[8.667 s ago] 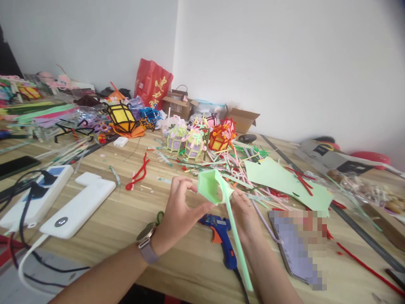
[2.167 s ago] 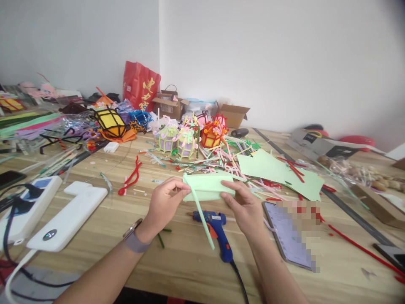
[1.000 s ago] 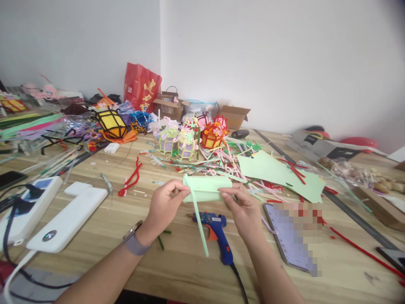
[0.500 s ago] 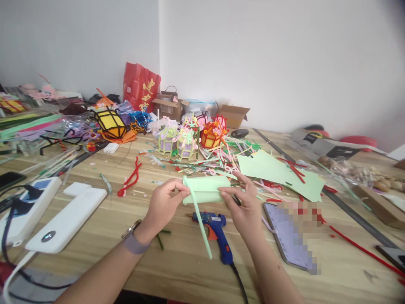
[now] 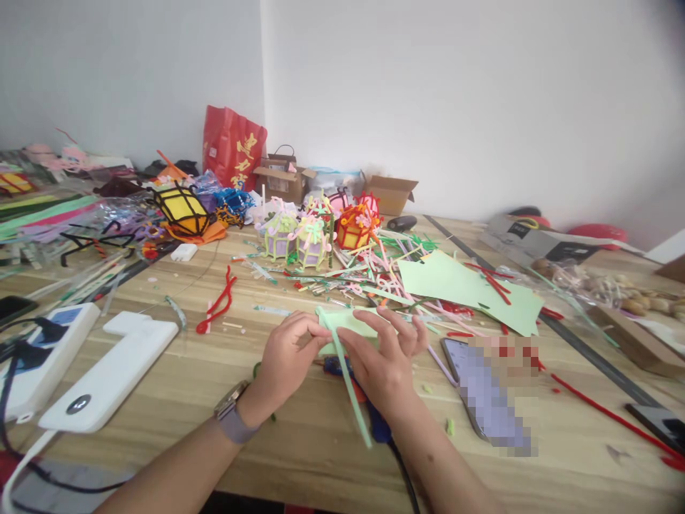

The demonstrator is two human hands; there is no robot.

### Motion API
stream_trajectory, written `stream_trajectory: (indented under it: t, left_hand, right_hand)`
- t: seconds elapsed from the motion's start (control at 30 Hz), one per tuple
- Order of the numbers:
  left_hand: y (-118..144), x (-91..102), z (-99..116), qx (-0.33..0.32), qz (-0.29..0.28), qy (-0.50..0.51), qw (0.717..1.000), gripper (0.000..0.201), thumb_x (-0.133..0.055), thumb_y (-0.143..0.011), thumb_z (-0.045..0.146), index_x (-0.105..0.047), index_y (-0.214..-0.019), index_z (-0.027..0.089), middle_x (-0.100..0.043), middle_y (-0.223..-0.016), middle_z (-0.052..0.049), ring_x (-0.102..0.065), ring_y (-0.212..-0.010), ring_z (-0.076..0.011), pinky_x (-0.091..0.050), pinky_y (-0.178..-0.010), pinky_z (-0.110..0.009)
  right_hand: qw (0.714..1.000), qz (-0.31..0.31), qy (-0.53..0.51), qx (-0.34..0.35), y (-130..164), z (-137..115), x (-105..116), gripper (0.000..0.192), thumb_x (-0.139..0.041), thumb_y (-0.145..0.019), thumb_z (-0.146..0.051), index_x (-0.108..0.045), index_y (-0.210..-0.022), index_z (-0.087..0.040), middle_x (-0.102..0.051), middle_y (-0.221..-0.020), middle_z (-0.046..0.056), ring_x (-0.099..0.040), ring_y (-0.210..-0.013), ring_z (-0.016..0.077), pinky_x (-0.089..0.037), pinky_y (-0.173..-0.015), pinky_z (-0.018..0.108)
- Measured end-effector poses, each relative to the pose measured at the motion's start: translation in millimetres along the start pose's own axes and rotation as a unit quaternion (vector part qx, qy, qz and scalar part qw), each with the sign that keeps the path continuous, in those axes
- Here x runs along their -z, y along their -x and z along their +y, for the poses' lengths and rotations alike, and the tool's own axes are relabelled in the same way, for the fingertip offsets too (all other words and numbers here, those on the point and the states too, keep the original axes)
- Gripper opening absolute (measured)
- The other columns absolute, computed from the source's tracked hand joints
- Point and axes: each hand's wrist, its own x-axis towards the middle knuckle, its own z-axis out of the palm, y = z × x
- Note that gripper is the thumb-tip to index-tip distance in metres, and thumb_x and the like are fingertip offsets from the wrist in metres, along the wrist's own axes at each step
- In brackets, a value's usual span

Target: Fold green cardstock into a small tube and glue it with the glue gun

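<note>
Both hands meet over the wooden table (image 5: 176,371), holding a folded piece of light green paper (image 5: 347,319). My left hand (image 5: 286,357), a watch on its wrist, pinches the paper's left end. My right hand (image 5: 382,357) lies over its right part with fingers spread on it. A light green pipe cleaner (image 5: 353,389) hangs from the paper's left end, slanting down toward me between the hands. The blue glue gun (image 5: 377,428) lies under the hands, mostly hidden.
A phone (image 5: 484,385) lies right of my hands, with a light green paper sheet (image 5: 465,285) beyond it. Small pipe-cleaner lanterns (image 5: 315,235) and scraps crowd the middle. A white power strip (image 5: 107,371) and cables sit at left. Cardboard boxes (image 5: 390,193) and a red bag (image 5: 232,146) stand by the wall.
My right hand slid left across the green paper and now covers it and the glue gun; the hands are closer together. The view dropped slightly.
</note>
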Motion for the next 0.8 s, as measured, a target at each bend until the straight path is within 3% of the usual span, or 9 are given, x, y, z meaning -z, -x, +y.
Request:
stream_trajectory:
  t: [0.23, 0.4, 0.53, 0.63, 0.73, 0.8]
  left_hand:
    - [-4, 7.8, -5, 0.055, 0.023, 0.006, 0.998, 0.007, -0.067, -0.075, 0.020, -0.068, -0.069, 0.022, -0.070, -0.077, -0.001, -0.064, -0.076, -0.0174, -0.049, -0.075, -0.029]
    - [-7, 9.6, -8, 0.052, 0.037, 0.005, 0.998, 0.007, -0.066, -0.075, 0.022, -0.068, -0.069, 0.022, -0.070, -0.079, -0.002, -0.064, -0.080, -0.0181, -0.048, -0.076, -0.029]
    - [-5, 7.2, -6, 0.029, 0.032, -0.004, 0.999, 0.008, -0.067, -0.074, 0.022, -0.068, -0.066, 0.022, -0.069, -0.076, -0.001, -0.063, -0.077, -0.0171, -0.048, -0.075, -0.027]
    - [-4, 8.0, -5, 0.049, 0.037, -0.010, 0.998, 0.008, -0.067, -0.074, 0.023, -0.069, -0.066, 0.022, -0.070, -0.073, 0.000, -0.064, -0.074, -0.0165, -0.048, -0.072, -0.026]
    - [-4, 11.3, -6, 0.103, 0.053, -0.013, 0.993, 0.008, -0.066, -0.075, 0.027, -0.070, -0.069, 0.022, -0.072, -0.072, 0.000, -0.064, -0.068, -0.0162, -0.048, -0.065, -0.025]
    - [-5, 12.7, -6, 0.123, 0.054, -0.016, 0.991, 0.010, -0.066, -0.074, 0.029, -0.071, -0.069, 0.022, -0.073, -0.071, 0.000, -0.065, -0.066, -0.0161, -0.047, -0.061, -0.024]
  right_hand:
    - [0.999, 0.035, 0.029, 0.003, -3, 23, 5, 0.013, -0.066, -0.085, -0.023, -0.068, -0.082, -0.035, -0.066, -0.101, -0.001, -0.051, -0.106, 0.0220, -0.020, -0.104, 0.047]
    - [0.996, 0.086, 0.035, -0.013, -6, 50, 9, 0.008, -0.068, -0.085, -0.027, -0.070, -0.079, -0.032, -0.062, -0.108, 0.001, -0.051, -0.106, 0.0229, -0.028, -0.099, 0.045]
    - [0.995, 0.082, 0.040, -0.031, -7, 62, 12, 0.010, -0.066, -0.086, -0.028, -0.071, -0.077, -0.029, -0.061, -0.110, 0.003, -0.053, -0.106, 0.0241, -0.032, -0.095, 0.045]
    - [0.995, 0.087, 0.033, -0.042, -7, 66, 12, 0.008, -0.066, -0.086, -0.028, -0.072, -0.080, -0.030, -0.064, -0.105, 0.004, -0.057, -0.099, 0.0234, -0.035, -0.091, 0.044]
    - [0.983, 0.116, -0.027, -0.138, -8, 70, 13, 0.012, -0.063, -0.088, -0.031, -0.071, -0.081, -0.026, -0.068, -0.095, 0.005, -0.060, -0.090, 0.0221, -0.040, -0.088, 0.042]
    - [0.958, 0.114, -0.112, -0.238, -9, 71, 13, 0.018, -0.060, -0.089, -0.036, -0.069, -0.083, -0.023, -0.069, -0.090, 0.006, -0.062, -0.088, 0.0221, -0.044, -0.084, 0.040]
